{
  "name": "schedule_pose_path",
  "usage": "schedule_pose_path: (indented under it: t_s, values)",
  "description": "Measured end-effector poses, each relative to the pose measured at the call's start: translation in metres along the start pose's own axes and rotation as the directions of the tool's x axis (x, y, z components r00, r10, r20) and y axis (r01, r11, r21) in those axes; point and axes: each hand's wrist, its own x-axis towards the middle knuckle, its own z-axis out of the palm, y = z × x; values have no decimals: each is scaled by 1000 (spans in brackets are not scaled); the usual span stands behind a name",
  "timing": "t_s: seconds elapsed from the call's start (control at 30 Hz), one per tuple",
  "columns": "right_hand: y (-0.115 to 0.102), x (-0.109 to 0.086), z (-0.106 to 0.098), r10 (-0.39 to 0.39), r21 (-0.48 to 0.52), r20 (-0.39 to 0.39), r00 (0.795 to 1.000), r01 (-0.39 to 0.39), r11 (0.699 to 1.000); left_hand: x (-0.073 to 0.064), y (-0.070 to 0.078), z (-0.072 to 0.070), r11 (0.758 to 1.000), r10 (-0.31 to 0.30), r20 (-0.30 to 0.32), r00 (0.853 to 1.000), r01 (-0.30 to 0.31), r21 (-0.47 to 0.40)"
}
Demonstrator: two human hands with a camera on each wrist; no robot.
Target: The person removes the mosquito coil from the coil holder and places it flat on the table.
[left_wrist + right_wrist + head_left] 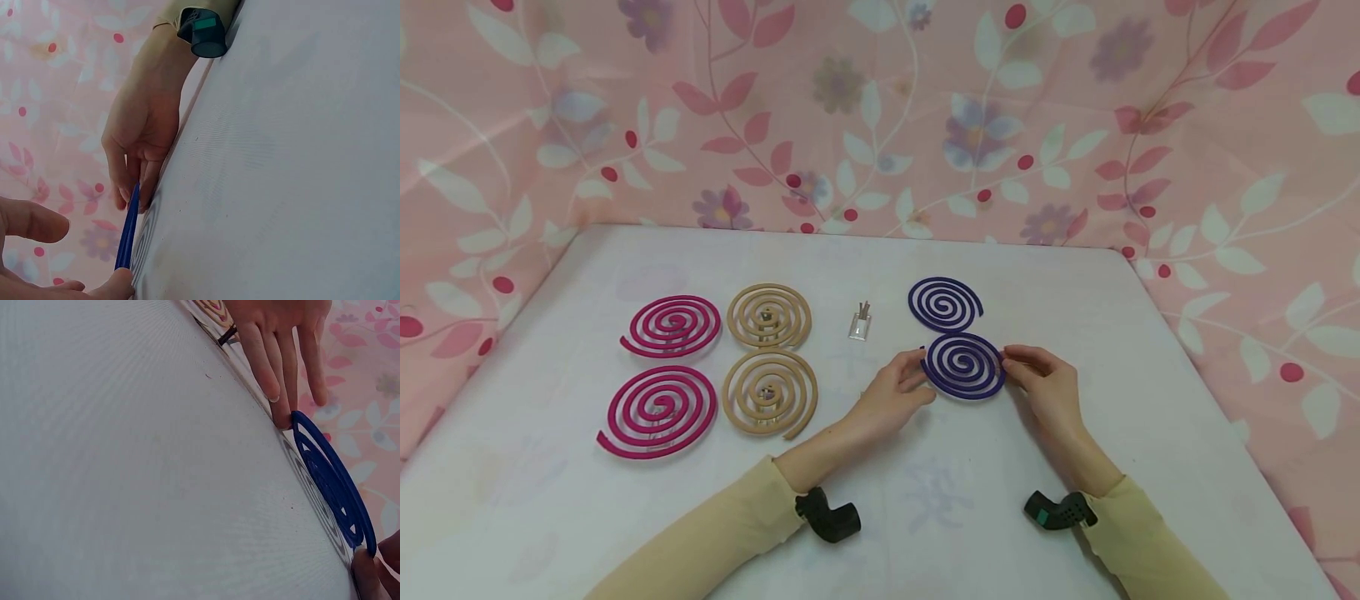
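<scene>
A dark blue mosquito coil (pixel 964 367) is between my two hands, its flat spiral standing a little off the table over its shadow in the right wrist view. My left hand (pixel 891 392) touches the left rim with extended fingertips (pixel 282 419), its thumb held away. On the opposite rim, my right hand (pixel 1048 387) pinches the edge between thumb and fingers. Seen edge-on in the left wrist view, the coil (pixel 128 234) spans the gap between the hands. Just behind it lies a second blue coil (pixel 945 304), close against it in the head view.
Two magenta coils (pixel 662 412) sit at the left, with two tan coils (pixel 770 392) beside them; small metal stands show beneath these. A small clear packet with thin metal pieces (pixel 860 323) lies mid-table. Floral cloth (pixel 880 117) hangs behind the white table (pixel 925 500).
</scene>
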Motion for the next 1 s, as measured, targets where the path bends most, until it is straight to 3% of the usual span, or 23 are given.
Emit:
schedule_pose_path:
  t_s: [0.2,0.63,1.0]
  values:
    - [1,1,0,-27,-59,0,1000,27,998,0,2,-1,1000,-2,0,1000,2,11]
    - [2,1,-1,-72,-144,99,992,86,986,-3,11,-5,999,-38,-25,999,38,20]
    - [3,0,-2,-88,-192,127,988,112,975,-2,10,-6,998,-52,-28,998,53,38]
